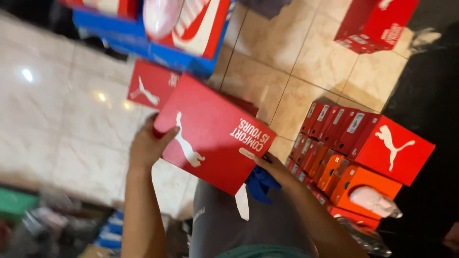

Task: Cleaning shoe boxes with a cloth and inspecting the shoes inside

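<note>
A flat red cardboard box (213, 136), smooth and faintly glossy, with a white animal figure and white lettering printed on its lid, is held tilted between both hands above a pale tiled floor (62, 119). The left hand (149, 145) is clasped on the box's near-left corner, the thumb laid over the lid edge and the fingers hidden beneath. The right hand (275, 169) is set against the lower right edge, fingers curled under the box; a crumpled blue cloth (260, 184) is bunched just below it, and whether it is gripped cannot be told. The box thus lies between the two hands, its lid turned up to the camera.

Behind the box, a second red box (150, 85) lies flat on the floor. On the far side, blue boxes (143, 40) are stacked, with a red-and-white box (201, 24) on top. To the right, red and orange boxes (344, 143) are packed in rows on end, and a large red box (394, 150) rests on them. Another red box (375, 24) lies far right on beige tiles.
</note>
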